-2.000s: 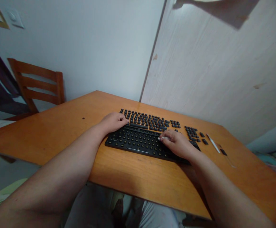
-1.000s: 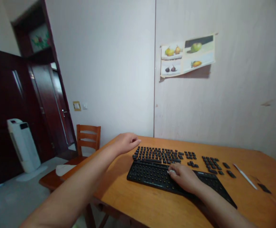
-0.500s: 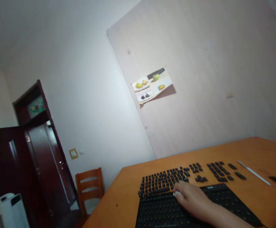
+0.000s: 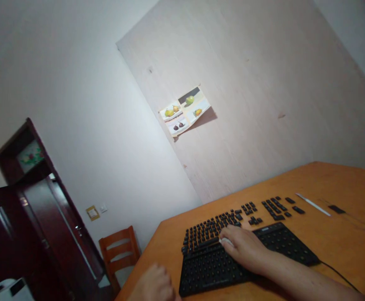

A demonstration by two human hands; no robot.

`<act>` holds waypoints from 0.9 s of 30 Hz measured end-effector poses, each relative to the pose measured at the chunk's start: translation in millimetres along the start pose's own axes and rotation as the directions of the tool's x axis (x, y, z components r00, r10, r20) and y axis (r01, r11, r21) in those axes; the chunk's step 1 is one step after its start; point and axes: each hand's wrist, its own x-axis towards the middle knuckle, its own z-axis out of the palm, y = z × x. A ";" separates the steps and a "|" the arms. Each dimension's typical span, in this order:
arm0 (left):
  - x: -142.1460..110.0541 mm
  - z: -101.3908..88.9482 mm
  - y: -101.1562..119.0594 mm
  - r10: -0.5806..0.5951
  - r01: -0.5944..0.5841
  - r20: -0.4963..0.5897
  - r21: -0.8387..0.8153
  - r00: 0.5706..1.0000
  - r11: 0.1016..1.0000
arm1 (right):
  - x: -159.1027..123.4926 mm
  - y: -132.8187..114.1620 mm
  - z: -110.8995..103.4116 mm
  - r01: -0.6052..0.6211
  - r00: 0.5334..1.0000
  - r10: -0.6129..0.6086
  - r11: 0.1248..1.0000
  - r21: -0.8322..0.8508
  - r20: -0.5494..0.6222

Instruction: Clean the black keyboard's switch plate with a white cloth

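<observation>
— What is captured by the head camera, low in the frame?

— A black keyboard is seen at lower centre, lying at a slant on an orange-brown table; its rows of bare studs are exposed, and a black cable is trailed from its right end toward the lower right of the frame.

— And the hands?

— The right hand is stretched over the keyboard's middle, its forearm seen entering from the lower right; a small white piece is pinched between thumb and fingers near the keyboard's upper edge; the left hand is caught in a blur at the bottom edge, just left of the keyboard; its fingers are apparently curled, but whether anything is held cannot be told.

— What is laid out around them?

— Dark keycaps are ranged in rows just above the keyboard, with a long bar key placed nearest to it; smaller groups are spread to the right; a white stick and a small black tag are seen farther right.

— And the backdrop?

— A wooden chair is glimpsed at lower left; a sheet of painted fruit is fixed to the pale wall above centre; a dark door is framed at far left; a white appliance is cropped by the lower left corner.
</observation>
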 end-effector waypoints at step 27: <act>83.8 218.9 -46.1 -0.935 0.258 0.083 -0.966 0.345 0.010 | 4.7 35.3 -15.9 -0.200 0.978 0.204 0.977 -0.071 0.050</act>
